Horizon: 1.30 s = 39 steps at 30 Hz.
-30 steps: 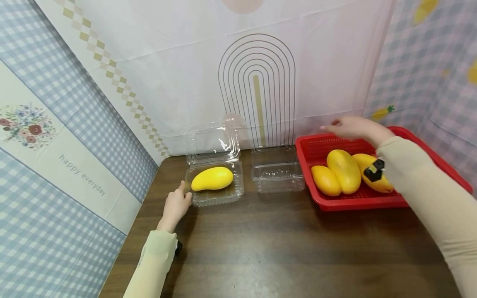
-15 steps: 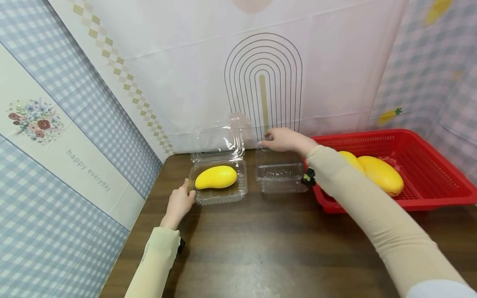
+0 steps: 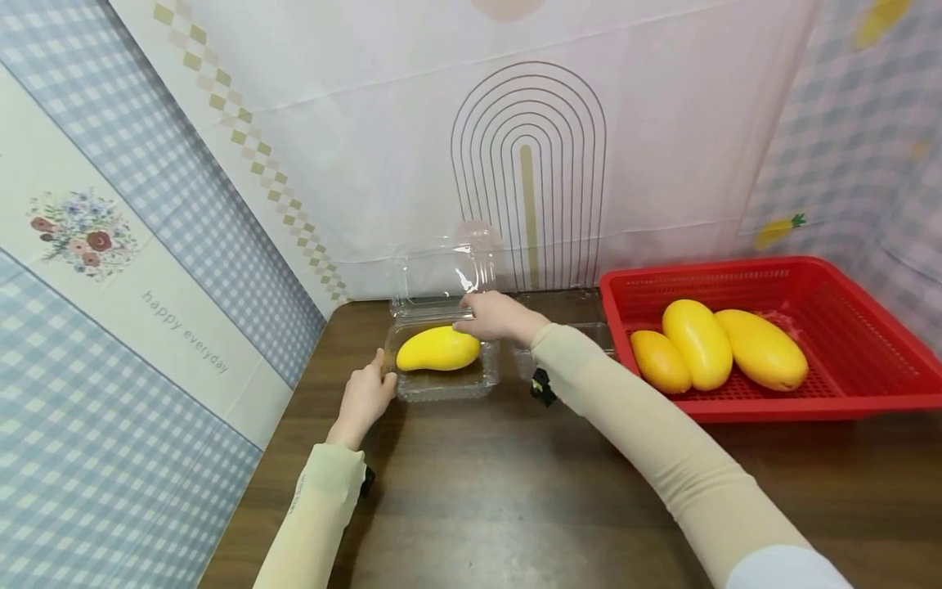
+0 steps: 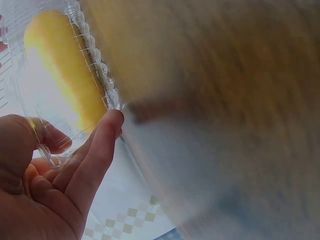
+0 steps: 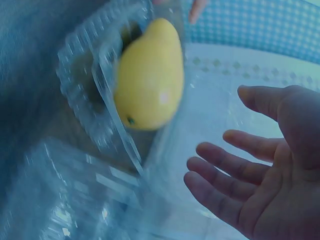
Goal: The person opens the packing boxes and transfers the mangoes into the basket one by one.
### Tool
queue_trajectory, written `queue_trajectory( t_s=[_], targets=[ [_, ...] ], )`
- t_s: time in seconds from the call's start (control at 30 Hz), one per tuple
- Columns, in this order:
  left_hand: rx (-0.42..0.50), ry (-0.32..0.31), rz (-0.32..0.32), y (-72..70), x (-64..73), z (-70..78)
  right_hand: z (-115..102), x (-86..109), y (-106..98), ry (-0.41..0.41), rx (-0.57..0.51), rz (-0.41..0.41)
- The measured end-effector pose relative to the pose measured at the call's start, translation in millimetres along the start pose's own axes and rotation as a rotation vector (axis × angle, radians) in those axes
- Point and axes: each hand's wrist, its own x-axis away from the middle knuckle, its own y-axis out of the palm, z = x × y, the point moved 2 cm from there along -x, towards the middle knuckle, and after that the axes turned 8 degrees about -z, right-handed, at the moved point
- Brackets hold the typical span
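Observation:
A yellow mango (image 3: 439, 348) lies in the base of a clear plastic clamshell box (image 3: 441, 391), whose lid (image 3: 434, 278) stands open at the back. At the box's left edge is my left hand (image 3: 365, 399). In the left wrist view, its thumb (image 4: 57, 140) lies over the rim and its fingers are on the outer side, pinching the edge. Over the right side of the box, near the lid, hovers my right hand (image 3: 496, 316). The right wrist view shows its fingers (image 5: 225, 160) spread and holding nothing, beside the mango.
Right of this box sits a second clear plastic box (image 3: 599, 331), partly hidden by the right arm. A red basket (image 3: 802, 405) with 3 mangoes (image 3: 697, 343) stands at the right. A patterned cloth wall (image 3: 353, 123) rises behind the brown table (image 3: 471, 491).
My right hand has moved left, from above the red basket past the second box to the box with the mango. The left hand keeps its place at the box's edge.

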Motion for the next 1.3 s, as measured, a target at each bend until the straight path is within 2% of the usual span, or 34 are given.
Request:
queue_trajectory(
  t_s=[0.23,0.47,0.67,0.97,1.1,1.3],
  targets=[
    [-0.007,-0.003,0.008,1.6,-1.0,2.2,-6,-15.0,34,0.002,0.032,0.031],
    [0.005,0.002,0.012,2.9,-2.2,3.0,7,-29.0,58,0.068,0.001,0.055],
    [-0.010,-0.009,0.016,6.4,-2.8,2.2,16,-35.8,69,0.103,-0.106,0.033],
    [0.004,-0.005,0.025,8.2,-2.4,0.1,11,-36.2,73,0.050,-0.190,0.027],
    [0.008,-0.010,0.032,6.8,-3.4,-1.5,8,-37.3,74,0.034,-0.129,0.010],
    [0.021,-0.017,0.023,3.0,-2.8,-1.3,3,-41.1,74,0.034,0.002,0.034]
  ],
)
